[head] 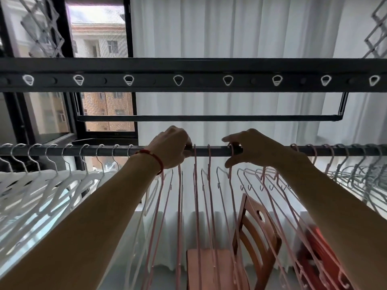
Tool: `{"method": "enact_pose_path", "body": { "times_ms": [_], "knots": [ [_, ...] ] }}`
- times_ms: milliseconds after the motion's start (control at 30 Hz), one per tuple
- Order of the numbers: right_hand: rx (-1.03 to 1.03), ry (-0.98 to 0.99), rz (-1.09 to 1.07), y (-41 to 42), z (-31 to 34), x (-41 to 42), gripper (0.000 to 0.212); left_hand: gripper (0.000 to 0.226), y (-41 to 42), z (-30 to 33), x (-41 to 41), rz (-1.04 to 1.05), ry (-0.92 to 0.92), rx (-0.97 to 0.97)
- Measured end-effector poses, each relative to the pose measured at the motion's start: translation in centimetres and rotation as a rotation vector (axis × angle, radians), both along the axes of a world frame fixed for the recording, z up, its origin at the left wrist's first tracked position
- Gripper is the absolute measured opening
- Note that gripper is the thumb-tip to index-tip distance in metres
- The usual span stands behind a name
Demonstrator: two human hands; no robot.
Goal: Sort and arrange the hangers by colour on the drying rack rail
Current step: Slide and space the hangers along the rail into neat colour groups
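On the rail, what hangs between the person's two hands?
In the head view, two pink hangers hang from the rail between the left hand and the right hand; the rail there is otherwise bare.

Single head-worn wide-angle view, set close below the drying rack rail (211, 151) and facing forward and slightly upward toward the curtain (230, 34) and window (100, 47). Both forearms reach from the lower edge to the rail; the chair (247, 243) lies beneath. Frame edges bend with lens distortion.
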State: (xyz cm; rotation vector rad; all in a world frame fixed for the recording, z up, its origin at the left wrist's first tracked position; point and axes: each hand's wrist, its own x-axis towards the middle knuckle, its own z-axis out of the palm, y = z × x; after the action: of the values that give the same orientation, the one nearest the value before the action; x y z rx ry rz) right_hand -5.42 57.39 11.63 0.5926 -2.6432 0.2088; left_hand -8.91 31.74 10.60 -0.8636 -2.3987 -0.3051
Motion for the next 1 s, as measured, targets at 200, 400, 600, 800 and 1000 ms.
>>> {"method": "enact_pose_path", "body": {
  "times_ms": [200, 400, 600, 800, 1000],
  "knots": [
    [0.009, 0.003, 0.027, -0.5, 0.0, -0.6, 0.09, 0.02, -0.2, 0.0, -0.1, 0.014, 0.001, -0.006],
    [0.005, 0.018, 0.053, -1.2, -0.2, -1.1, 0.09, 0.021, -0.3, 0.1, -0.1, 0.027, -0.006, -0.011],
    [0.022, 0.04, 0.062, -1.7, -0.4, -1.7, 0.087, 0.022, -0.2, 0.1, 0.1, 0.023, 0.003, -0.013],
    [-0.024, 0.005, 0.066, 0.5, 0.2, 0.0, 0.094, 0.021, -0.2, 0.2, 0.2, 0.015, -0.008, -0.008],
    [0.037, -0.057, -0.139, 7.4, 0.7, 2.5, 0.081, 0.022, 0.2, 0.0, 0.2, 0.013, -0.01, 0.008]
  ]
}}
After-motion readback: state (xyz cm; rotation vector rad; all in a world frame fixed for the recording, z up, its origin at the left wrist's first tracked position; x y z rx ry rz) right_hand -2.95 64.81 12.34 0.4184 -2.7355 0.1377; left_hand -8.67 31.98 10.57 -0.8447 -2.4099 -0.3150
